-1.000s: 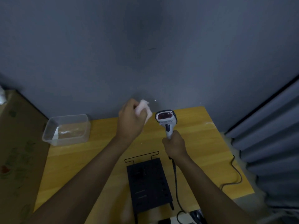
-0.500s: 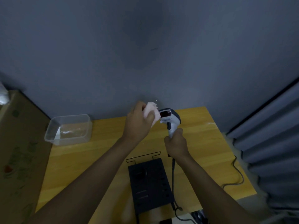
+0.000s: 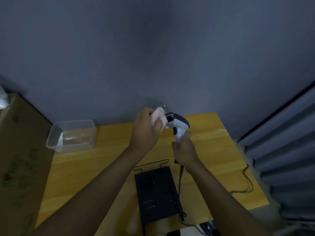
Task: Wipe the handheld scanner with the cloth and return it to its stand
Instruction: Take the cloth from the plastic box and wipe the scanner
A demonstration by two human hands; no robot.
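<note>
My right hand (image 3: 184, 150) grips the handle of a grey and black handheld scanner (image 3: 179, 124), held upright above the yellow wooden table (image 3: 105, 155). Its red window faces left. A crumpled white cloth (image 3: 159, 116) sits in my left hand (image 3: 146, 129) and presses against the scanner's front face. The black perforated stand (image 3: 156, 193) with a wire rail lies on the table below both hands, with nothing in it. The scanner's cable (image 3: 180, 178) hangs down from the handle beside the stand.
A clear plastic container (image 3: 72, 135) sits at the table's back left. A cardboard box (image 3: 18, 159) stands left of the table. A dark cable (image 3: 245, 181) loops at the right edge, near grey curtains (image 3: 286, 150). A grey wall rises behind the table.
My left hand has brought the cloth rightwards onto the scanner's front. The scanner head has turned from facing me to facing left.
</note>
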